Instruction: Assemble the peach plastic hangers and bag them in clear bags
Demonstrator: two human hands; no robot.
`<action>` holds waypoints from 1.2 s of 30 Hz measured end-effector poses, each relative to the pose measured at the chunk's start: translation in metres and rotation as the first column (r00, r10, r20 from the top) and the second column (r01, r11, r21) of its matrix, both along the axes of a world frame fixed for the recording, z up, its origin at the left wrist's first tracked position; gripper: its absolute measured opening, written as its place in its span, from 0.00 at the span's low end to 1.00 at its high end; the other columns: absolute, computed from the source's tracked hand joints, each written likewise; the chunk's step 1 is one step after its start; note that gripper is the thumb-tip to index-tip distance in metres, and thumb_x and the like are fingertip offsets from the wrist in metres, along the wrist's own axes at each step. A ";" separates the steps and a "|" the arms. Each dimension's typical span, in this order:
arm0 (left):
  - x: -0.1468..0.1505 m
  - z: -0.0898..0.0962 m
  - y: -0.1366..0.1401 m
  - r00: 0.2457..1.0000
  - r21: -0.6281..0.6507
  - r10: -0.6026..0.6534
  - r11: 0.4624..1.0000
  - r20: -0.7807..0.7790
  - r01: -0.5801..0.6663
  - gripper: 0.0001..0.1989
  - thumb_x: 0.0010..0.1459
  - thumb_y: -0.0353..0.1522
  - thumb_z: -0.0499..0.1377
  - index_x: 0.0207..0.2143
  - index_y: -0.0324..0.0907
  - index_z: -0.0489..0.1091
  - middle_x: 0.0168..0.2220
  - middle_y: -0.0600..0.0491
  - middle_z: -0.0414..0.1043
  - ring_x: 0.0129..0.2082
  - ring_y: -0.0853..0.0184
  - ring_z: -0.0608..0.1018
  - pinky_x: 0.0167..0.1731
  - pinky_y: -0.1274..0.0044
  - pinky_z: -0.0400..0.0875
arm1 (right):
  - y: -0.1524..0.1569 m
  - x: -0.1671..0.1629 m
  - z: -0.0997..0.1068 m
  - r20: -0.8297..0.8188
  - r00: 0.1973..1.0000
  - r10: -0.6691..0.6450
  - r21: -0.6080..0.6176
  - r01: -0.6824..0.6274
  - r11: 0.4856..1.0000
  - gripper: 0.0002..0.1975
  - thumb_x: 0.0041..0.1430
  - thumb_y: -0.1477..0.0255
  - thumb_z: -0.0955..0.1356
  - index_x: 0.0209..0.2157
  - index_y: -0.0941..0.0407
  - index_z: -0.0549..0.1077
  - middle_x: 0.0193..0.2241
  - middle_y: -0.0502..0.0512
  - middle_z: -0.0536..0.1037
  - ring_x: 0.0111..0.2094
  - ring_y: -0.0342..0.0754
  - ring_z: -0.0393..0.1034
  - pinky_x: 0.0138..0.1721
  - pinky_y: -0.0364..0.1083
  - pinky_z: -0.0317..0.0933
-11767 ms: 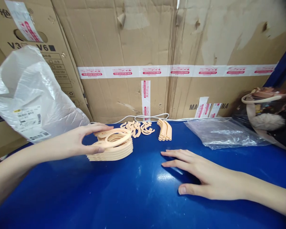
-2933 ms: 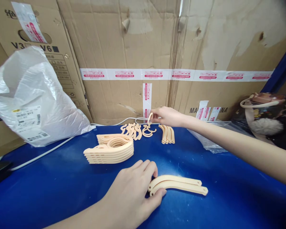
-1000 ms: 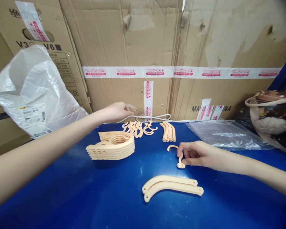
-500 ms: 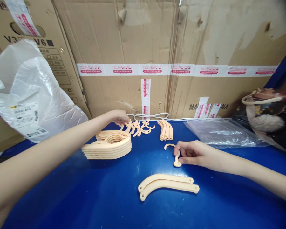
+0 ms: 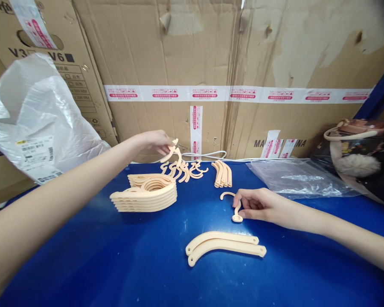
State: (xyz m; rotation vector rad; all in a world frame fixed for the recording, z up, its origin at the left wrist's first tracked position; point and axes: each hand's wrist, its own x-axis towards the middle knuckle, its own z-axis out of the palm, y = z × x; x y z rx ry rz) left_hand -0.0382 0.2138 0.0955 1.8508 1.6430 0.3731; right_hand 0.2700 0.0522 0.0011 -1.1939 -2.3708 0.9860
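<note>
L hand [image 5: 160, 140] part-hides pc(s) [image 5: 178, 156], qty unclear; R hand [image 5: 260, 205] part-covers hook [image 5: 237, 218].

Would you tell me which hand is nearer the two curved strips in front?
Right: the right hand is just beyond the two curved strips; the left hand is much farther back, to their left.

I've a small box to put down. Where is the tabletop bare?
The blue tabletop is bare in front of the stacked frames, left of the two curved bars, and right of those bars, nearer than the right hand. The back is crowded: loose hooks by the left hand, beside the clustered bars.
</note>
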 end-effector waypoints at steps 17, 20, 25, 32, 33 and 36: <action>0.057 0.002 -0.101 0.947 0.258 -0.295 0.932 0.125 0.256 0.08 0.55 0.36 0.63 0.35 0.42 0.70 0.29 0.56 0.71 0.23 0.73 0.73 0.26 0.81 0.67 | -0.002 0.004 0.000 0.020 1.000 0.002 0.041 -0.003 0.999 0.13 0.61 0.61 0.65 0.37 0.56 0.70 0.22 0.46 0.65 0.23 0.41 0.57 0.24 0.40 0.51; 0.070 -0.032 -0.133 0.919 0.202 -0.389 0.907 0.065 0.370 0.08 0.56 0.36 0.61 0.36 0.41 0.71 0.30 0.54 0.72 0.24 0.71 0.73 0.22 0.81 0.63 | -0.001 0.005 -0.002 0.029 1.000 0.011 0.054 -0.013 0.998 0.14 0.62 0.60 0.65 0.37 0.57 0.70 0.22 0.46 0.66 0.23 0.41 0.57 0.24 0.41 0.52; 0.075 -0.083 -0.155 0.906 0.255 -0.422 0.881 0.038 0.399 0.06 0.59 0.33 0.58 0.38 0.42 0.72 0.34 0.54 0.75 0.31 0.68 0.75 0.30 0.78 0.66 | -0.001 0.005 -0.004 0.024 1.000 0.019 0.066 -0.020 0.998 0.14 0.63 0.59 0.64 0.38 0.57 0.70 0.23 0.46 0.66 0.24 0.41 0.57 0.24 0.40 0.51; 0.069 -0.091 -0.165 0.917 0.407 -0.390 0.827 -0.080 0.387 0.12 0.62 0.30 0.56 0.48 0.40 0.69 0.47 0.48 0.69 0.47 0.60 0.72 0.45 0.69 0.66 | -0.005 0.005 -0.002 0.066 0.998 0.003 0.098 -0.009 0.995 0.12 0.64 0.61 0.63 0.37 0.56 0.69 0.22 0.46 0.66 0.23 0.41 0.58 0.23 0.41 0.52; 0.067 -0.090 -0.169 0.915 0.428 -0.390 0.812 -0.109 0.397 0.12 0.63 0.30 0.56 0.49 0.40 0.69 0.48 0.47 0.69 0.48 0.59 0.71 0.46 0.68 0.66 | -0.007 0.004 -0.001 0.086 0.996 -0.015 0.120 0.004 0.993 0.12 0.64 0.62 0.63 0.38 0.55 0.69 0.22 0.46 0.67 0.23 0.41 0.59 0.24 0.41 0.52; 0.057 -0.087 -0.179 0.879 0.488 -0.400 0.731 -0.260 0.477 0.09 0.64 0.30 0.54 0.45 0.41 0.70 0.44 0.49 0.70 0.44 0.60 0.73 0.43 0.67 0.68 | -0.014 -0.001 0.002 0.136 0.988 -0.079 0.300 0.035 0.953 0.10 0.65 0.65 0.61 0.40 0.54 0.70 0.27 0.50 0.73 0.27 0.44 0.66 0.29 0.43 0.58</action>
